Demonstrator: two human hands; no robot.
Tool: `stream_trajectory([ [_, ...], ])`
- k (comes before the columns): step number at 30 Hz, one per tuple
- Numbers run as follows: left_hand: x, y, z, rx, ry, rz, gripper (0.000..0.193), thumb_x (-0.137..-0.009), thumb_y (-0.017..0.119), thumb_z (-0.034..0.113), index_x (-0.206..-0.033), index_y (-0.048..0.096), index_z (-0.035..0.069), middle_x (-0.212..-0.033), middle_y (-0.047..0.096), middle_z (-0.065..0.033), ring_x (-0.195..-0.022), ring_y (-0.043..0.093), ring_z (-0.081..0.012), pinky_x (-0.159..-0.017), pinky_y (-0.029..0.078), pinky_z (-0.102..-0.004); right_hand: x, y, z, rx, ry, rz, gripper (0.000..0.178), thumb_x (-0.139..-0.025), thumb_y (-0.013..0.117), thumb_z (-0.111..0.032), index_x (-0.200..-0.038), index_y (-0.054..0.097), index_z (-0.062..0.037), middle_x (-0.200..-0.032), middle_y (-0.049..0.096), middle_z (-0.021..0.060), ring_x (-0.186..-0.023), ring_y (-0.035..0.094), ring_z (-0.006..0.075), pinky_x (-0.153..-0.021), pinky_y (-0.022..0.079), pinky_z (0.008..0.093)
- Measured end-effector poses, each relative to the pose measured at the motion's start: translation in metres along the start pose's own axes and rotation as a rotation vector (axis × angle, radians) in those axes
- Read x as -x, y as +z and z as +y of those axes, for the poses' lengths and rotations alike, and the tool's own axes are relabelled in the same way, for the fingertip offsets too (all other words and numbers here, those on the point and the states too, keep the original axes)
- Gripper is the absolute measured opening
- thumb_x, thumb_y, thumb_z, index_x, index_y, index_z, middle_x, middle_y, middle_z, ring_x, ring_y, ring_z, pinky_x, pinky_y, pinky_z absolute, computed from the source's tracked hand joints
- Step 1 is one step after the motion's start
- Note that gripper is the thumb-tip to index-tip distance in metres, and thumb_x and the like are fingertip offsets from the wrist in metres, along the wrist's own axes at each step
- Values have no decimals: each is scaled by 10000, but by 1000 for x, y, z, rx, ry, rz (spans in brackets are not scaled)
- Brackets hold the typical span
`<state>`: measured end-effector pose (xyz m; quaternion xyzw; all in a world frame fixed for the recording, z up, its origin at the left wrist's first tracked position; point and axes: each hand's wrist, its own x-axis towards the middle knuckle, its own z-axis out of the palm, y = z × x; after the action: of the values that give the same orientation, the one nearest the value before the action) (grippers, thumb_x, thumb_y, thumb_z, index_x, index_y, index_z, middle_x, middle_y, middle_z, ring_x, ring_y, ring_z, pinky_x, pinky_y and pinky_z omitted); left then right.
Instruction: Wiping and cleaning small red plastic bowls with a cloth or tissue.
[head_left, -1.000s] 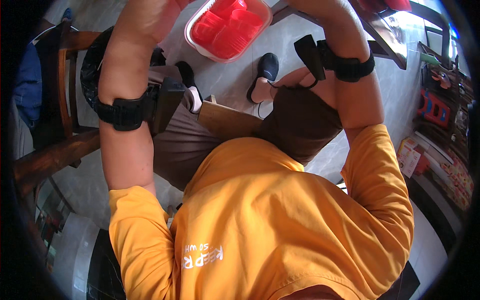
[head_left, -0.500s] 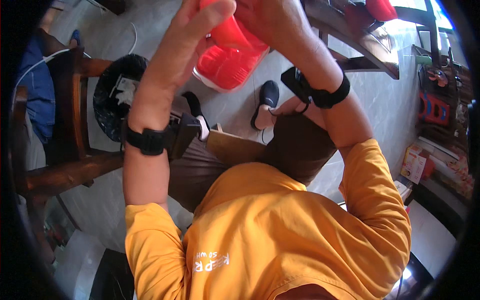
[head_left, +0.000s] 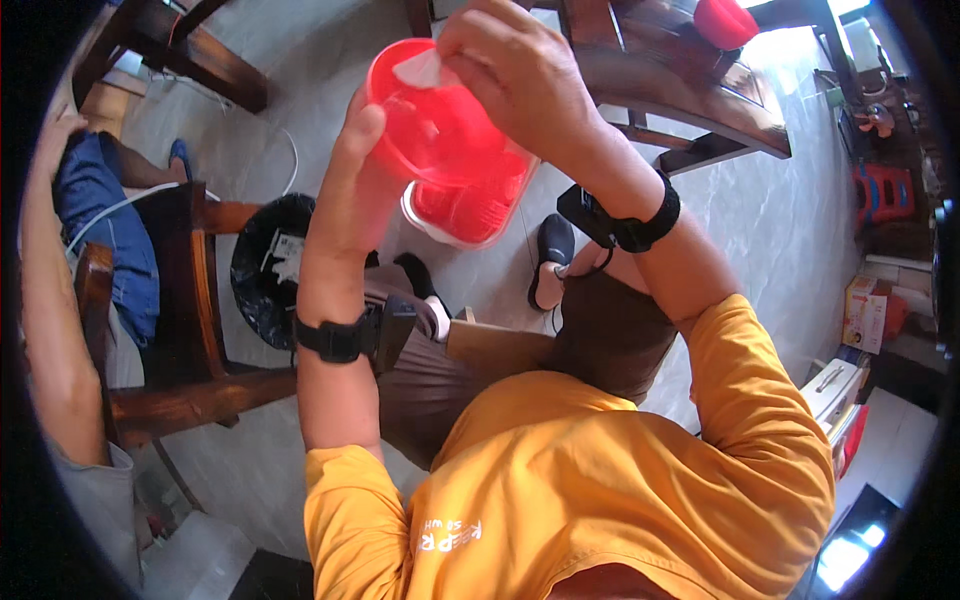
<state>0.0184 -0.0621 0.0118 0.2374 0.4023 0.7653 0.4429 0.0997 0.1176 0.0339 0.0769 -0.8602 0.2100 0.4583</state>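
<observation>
Bowl (head_left: 440,145) of red plastic, tilted so its round opening shows, sits in the person's left hand (head_left: 358,165), whose thumb lies along the rim's left edge while the other fingers are mostly hidden. The right hand (head_left: 515,75) pinches a white tissue (head_left: 418,70) at the bowl's far edge, just inside the opening; whether it touches the wall I cannot tell. A small pale patch shows within. Behind the bowl, partly covered by it, is a pale-rimmed tub (head_left: 432,229) with red, ribbed plastic pieces (head_left: 475,205) reaching its near edge. A bin (head_left: 262,325) with a black liner stands on the floor beside a wooden chair (head_left: 205,290), white crumpled paper (head_left: 287,265) inside. Another red bowl (head_left: 725,24) appears near the right edge of the wooden furniture (head_left: 665,75).
</observation>
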Motion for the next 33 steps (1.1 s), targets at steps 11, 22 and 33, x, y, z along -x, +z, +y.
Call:
stream_trajectory([
  [11, -1, -3, 13, 236, -7, 65, 689, -958, 423, 542, -1413, 346, 31, -1379, 474, -158, -1234, 500, -323, -1013, 431, -496, 16, -39, -22, -117, 196, -500, 339, -774, 733, -233, -1063, 668, -69, -834, 677, 143, -737, 664, 319, -669, 526, 404],
  [22, -5, 4, 3, -164, -84, 125, 600, -993, 409, 477, -1466, 283, 130, -1397, 433, -138, -1173, 544, -270, -972, 435, -362, 30, -198, 114, 462, 599, -243, 230, -819, 661, -259, -956, 667, -75, -944, 679, 155, -847, 665, 333, -743, 531, 422],
  [33, -5, 12, -1, -287, -155, 82, 659, -929, 610, 318, -1456, 284, 97, -1344, 482, -126, -1101, 592, -208, -920, 484, -298, 25, -284, 236, 1384, 559, 6, 201, -902, 542, -187, -1082, 600, -120, -1076, 646, 116, -942, 648, 308, -782, 544, 406],
])
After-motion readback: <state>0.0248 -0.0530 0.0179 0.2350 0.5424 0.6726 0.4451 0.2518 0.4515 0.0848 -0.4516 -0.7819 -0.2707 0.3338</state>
